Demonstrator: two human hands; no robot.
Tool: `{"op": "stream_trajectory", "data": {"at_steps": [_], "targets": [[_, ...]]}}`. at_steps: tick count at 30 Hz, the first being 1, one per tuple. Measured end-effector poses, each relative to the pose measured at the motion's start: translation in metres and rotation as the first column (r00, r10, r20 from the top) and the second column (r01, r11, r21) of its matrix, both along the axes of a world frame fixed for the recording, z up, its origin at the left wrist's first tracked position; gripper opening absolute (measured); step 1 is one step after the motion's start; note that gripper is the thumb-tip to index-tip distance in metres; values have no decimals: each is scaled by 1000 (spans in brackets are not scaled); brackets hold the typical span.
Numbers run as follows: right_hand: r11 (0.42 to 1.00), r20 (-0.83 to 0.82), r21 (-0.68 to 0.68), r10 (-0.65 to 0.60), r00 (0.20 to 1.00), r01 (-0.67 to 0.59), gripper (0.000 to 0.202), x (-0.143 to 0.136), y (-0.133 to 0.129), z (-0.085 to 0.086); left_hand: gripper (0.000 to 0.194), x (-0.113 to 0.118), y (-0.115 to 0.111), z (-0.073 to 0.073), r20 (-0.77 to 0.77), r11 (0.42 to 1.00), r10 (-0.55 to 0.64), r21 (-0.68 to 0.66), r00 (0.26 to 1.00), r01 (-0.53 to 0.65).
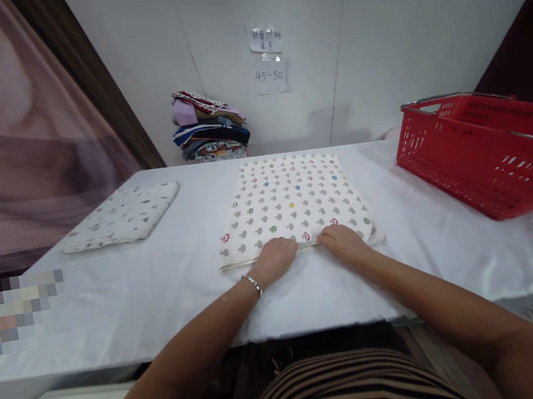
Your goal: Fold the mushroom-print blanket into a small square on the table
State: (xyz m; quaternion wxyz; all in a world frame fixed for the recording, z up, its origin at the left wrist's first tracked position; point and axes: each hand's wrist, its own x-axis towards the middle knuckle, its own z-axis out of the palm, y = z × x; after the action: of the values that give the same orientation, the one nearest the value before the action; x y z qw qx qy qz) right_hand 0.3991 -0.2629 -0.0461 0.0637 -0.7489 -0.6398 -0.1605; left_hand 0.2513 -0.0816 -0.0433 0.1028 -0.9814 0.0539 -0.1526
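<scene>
"Who's where, from the left?"

"On the white-covered table (192, 272), a pale folded cloth (125, 215) with a scattered print lies flat, well apart from the work. Behind the table, against the wall, stands a pile of folded fabrics (211, 130)."

"And the hands?"

"Left hand (276, 258), the wrist wearing a bracelet (253, 285): fingers close together, curled over the near edge of the mushroom-print cloth (291, 199). The thumb is out of sight, so I cannot tell whether that edge is pinched or only pressed."

"Where exactly is the cloth?"

"At the middle of the table, directly before the person, spread in a flat, layered rectangle. A handwritten sign (271, 77) hangs on the wall beyond it."

"The other hand?"

"Right hand (346, 244), just across a small gap on the same edge: fingers bent and gathered, touching the cloth. A firm grip can't be confirmed from here either."

"What makes for good handling here?"

"In my judgement, equal tension from both hands, every layer of that edge kept together, and hands set a little wider; the near right corner looks looser than the rest."

"Far right?"

"A red basket (467, 157), on the table, clear of the cloth."
</scene>
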Motion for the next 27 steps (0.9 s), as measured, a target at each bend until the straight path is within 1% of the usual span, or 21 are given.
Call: {"op": "stream_trajectory", "data": {"at_steps": [4,10,13,15,18,21,23,27], "targets": [[999,5,-15,28,1000,-28,24,0,0,3,18,-2,0,0,-11,998,-63,-2,998,63],[998,9,-41,55,998,-54,21,1,2,3,24,-6,-6,7,-43,988,-142,-61,989,139],[998,7,-45,50,999,-49,18,3,2,2,28,-3,-10,7,-57,990,-108,-96,993,102],[998,13,-51,41,999,-40,17,2,2,2,29,2,-11,6,-62,993,-80,-93,995,74],[997,24,-63,38,999,-36,16,1,3,4,27,10,-14,3,-82,992,-89,-92,993,81],[998,20,-61,34,999,-32,15,0,3,5,27,16,-18,3,-65,984,-73,-164,995,62],[998,11,-45,39,999,-39,15,0,2,5,28,15,-21,5,-24,977,-56,-208,998,50],[997,-38,0,78,996,-78,15,-8,-3,5,24,3,-26,10,40,968,-67,-239,997,75]]}}
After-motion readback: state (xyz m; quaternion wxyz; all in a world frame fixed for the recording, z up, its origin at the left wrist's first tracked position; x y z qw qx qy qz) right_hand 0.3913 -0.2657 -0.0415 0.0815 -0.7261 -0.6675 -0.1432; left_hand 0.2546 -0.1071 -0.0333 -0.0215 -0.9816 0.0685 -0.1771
